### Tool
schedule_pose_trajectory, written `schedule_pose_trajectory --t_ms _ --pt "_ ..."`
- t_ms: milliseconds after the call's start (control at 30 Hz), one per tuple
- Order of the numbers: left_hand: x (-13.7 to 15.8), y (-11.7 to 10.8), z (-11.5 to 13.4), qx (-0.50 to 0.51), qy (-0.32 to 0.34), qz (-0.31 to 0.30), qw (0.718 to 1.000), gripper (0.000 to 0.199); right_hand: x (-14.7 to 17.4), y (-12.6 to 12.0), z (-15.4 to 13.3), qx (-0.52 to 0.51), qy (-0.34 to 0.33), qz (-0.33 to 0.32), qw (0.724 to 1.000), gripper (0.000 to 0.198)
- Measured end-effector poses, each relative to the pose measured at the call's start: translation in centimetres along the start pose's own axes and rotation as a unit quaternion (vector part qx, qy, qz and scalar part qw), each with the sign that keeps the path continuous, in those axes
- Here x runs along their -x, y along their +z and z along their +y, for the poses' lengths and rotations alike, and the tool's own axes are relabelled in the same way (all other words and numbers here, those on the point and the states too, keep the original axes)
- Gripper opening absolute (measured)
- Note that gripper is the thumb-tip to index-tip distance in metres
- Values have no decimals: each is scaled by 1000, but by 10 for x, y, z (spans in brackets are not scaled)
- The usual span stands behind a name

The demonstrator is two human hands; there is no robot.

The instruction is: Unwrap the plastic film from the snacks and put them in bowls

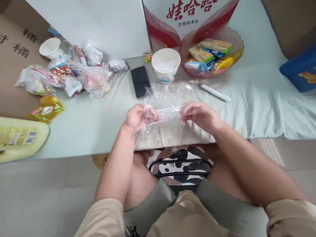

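A clear plastic bag (171, 114) is stretched between my two hands over the front edge of the covered table. My left hand (139, 117) has its fingers closed on the bag's left side. On the other side, my right hand (201, 116) pinches the bag, its fingers curled. Just beyond the bag stand a white paper cup (166, 66) with something clear and crumpled inside and a dark phone (140, 81) lying flat. A white-handled utility knife (215, 92) lies behind my right hand.
A pink glass bowl (209, 72) holds packaged snacks. At left are a pile of plastic-wrapped packets (68, 72), another paper cup (51, 48), a yellow packet (47, 109) and a yellow jug (18, 140). Cartons (167, 14) stand behind; a blue container (307, 65) is at right.
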State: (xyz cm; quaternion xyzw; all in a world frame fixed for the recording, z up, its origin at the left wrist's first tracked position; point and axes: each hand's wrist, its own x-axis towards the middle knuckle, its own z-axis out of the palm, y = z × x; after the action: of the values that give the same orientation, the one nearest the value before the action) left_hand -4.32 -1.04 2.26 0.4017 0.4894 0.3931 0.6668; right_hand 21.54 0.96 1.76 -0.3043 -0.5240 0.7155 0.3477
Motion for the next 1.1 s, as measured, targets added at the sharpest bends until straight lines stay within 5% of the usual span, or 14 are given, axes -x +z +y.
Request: schedule_pose_trajectory --t_ms 167,267,333,433,567,667,767,967,1100 --pt "-11 3 -12 -151 75 55 984 23 -8 1 15 134 -10 109 985 26" --pt "-10 4 -12 -89 111 50 989 44 -11 2 21 149 -6 135 980 73" --pt "-9 4 -10 -47 118 62 990 57 -12 2 21 141 -15 158 977 83" --pt "-10 4 -8 0 118 95 989 57 -13 2 17 106 -35 188 976 73" --pt "-11 13 -8 72 77 62 992 48 -13 8 11 68 12 111 991 40" --pt "-10 19 -9 67 20 25 997 50 -11 10 10 55 27 110 992 41" --pt "-8 20 -11 6 -15 54 998 37 -9 7 12 108 54 118 986 46" --pt "-3 16 -6 -20 -8 34 999 40 -2 4 9 115 28 52 992 47" --pt "1 13 -2 33 31 67 997 31 2 4 0 40 -27 86 995 35"
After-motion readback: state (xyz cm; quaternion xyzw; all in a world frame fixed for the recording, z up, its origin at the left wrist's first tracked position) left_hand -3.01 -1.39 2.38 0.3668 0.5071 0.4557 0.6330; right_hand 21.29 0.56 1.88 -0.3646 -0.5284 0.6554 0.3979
